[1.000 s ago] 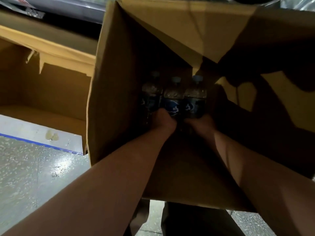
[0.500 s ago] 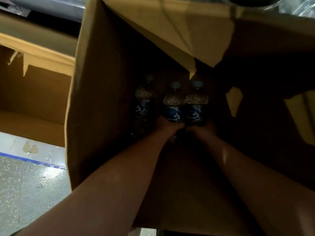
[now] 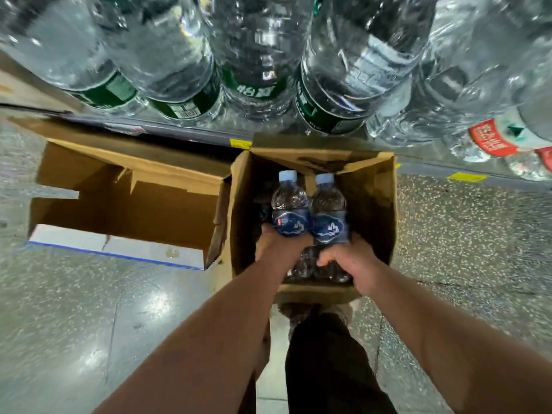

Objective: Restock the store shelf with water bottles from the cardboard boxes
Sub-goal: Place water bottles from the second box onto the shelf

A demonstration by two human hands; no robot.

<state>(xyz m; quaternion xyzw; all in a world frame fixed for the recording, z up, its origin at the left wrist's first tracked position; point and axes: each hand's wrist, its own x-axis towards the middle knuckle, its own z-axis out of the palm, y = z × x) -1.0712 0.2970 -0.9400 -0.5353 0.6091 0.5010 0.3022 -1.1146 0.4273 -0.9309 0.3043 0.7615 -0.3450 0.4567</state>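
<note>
Two small water bottles with blue labels and pale blue caps are held side by side above an open cardboard box (image 3: 376,210) on the floor. My left hand (image 3: 277,249) grips the left bottle (image 3: 289,209) round its lower half. My right hand (image 3: 349,261) grips the right bottle (image 3: 328,213) the same way. One more bottle (image 3: 263,210) is dimly seen in the dark left side of the box. The store shelf edge (image 3: 209,134) runs across behind the box.
A second open cardboard box (image 3: 119,204) lies on the floor to the left, nothing visible inside. Large clear bottles with green labels (image 3: 185,70) and red labels (image 3: 493,138) fill the shelf above. My legs (image 3: 322,354) stand just behind the box on speckled floor.
Both hands have lifted a bottle each up out of the deep box. My head has pulled back and up, so the shelf, the floor and both boxes now show.
</note>
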